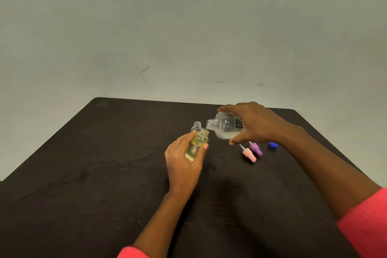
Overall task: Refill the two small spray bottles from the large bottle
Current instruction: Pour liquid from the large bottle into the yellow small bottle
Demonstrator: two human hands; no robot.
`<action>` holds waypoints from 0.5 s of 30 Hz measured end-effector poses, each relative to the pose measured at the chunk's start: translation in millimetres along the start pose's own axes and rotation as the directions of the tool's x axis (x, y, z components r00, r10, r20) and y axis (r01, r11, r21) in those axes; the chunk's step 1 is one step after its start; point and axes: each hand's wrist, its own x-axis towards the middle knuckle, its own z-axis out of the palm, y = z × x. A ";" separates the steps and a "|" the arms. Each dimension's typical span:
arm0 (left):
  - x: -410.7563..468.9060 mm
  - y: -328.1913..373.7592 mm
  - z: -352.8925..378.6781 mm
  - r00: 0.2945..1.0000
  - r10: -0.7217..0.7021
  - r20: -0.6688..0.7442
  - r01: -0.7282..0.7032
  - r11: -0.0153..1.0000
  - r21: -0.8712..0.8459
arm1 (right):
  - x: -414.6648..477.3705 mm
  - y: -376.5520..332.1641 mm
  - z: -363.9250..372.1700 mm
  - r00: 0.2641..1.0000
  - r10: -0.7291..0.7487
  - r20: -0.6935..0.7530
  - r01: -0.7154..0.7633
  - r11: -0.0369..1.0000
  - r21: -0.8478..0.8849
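Pink sleeves (364, 222) at the near edge. Dark matte table (94, 174), faint smudges, rounded far corners. Left hand (184, 165) has fingers and thumb wrapped round a small bottle (195, 145), yellowish liquid inside, uncapped, tilted right. Pink spray head (249, 154), purple spray head (257, 148) and blue cap (272, 145) lie on the table right of it. Right hand (257, 123) grips the large bottle (225, 126) from above, tipped, its neck just beside the small bottle's mouth. Second small bottle (196, 126) stands open behind. Pale grey-green wall (188, 27), a few scuffs.
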 end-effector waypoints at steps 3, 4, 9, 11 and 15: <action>0.1 -0.5 0.0 1.000 0.000 0.000 0.000 1.000 0.002 | 0.3 0.2 -0.8 1.000 -0.003 0.002 0.003 1.000 -0.003; 0.2 -0.5 0.1 1.000 -0.001 0.001 0.001 1.000 0.006 | 0.4 0.2 -1.0 1.000 -0.002 0.002 0.002 1.000 -0.004; 0.1 0.4 -0.6 1.000 0.000 0.003 0.000 1.000 0.005 | 1.0 0.5 -1.0 1.000 -0.001 0.010 0.001 1.000 -0.009; 0.0 0.4 -0.7 1.000 -0.001 0.005 0.001 1.000 0.005 | 0.7 0.6 -1.3 1.000 -0.002 0.010 0.002 1.000 -0.010; 0.5 0.1 -0.2 1.000 -0.003 -0.001 0.003 1.000 0.001 | 0.1 0.3 -1.2 1.000 -0.008 0.005 0.008 1.000 -0.003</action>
